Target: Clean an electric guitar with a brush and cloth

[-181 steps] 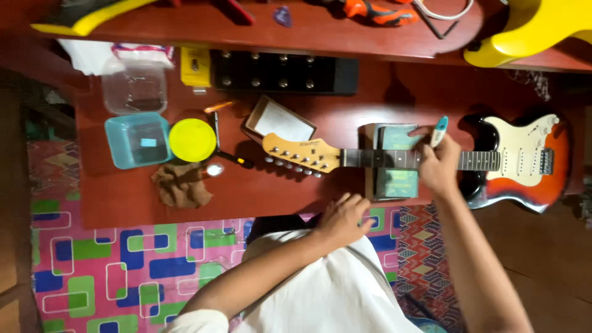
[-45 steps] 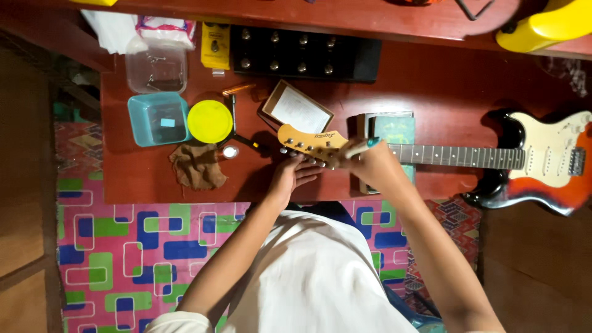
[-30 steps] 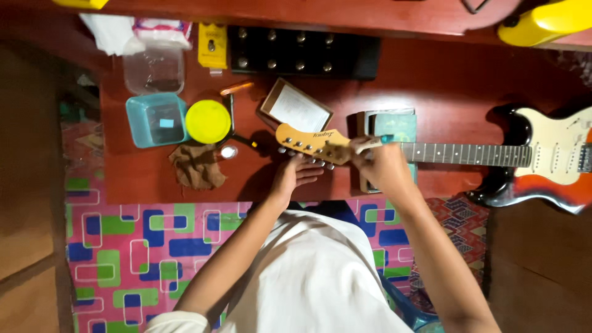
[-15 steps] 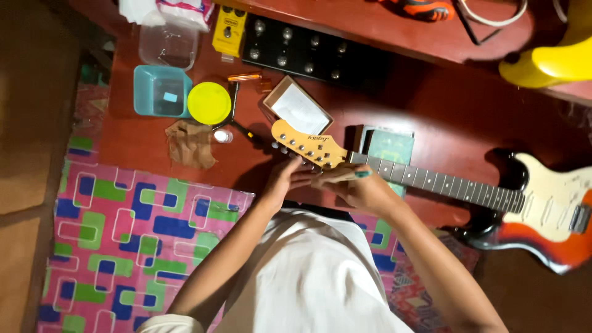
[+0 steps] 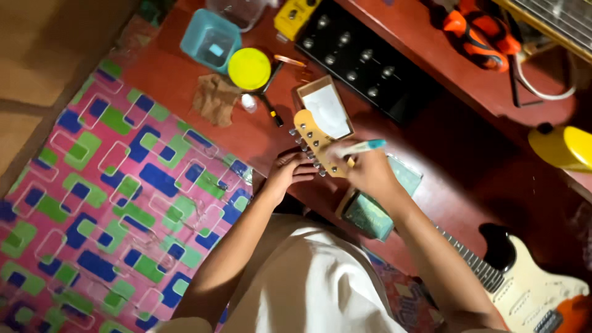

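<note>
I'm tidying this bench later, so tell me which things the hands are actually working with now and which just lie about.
In use:
- electric guitar, headstock
- left hand at the tuners
- right hand holding a teal-tipped tool
- green block under the neck

Lying about:
- yellow lid
- teal tub
- brown cloth
- black pedalboard

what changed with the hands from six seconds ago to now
The right hand, holding a teal-tipped tool, moved from the neck near the guitar body up to the headstock. The left hand left the table edge and went to the tuning pegs. The guitar, yellow lid, teal container and brown cloth stayed where they were.
</note>
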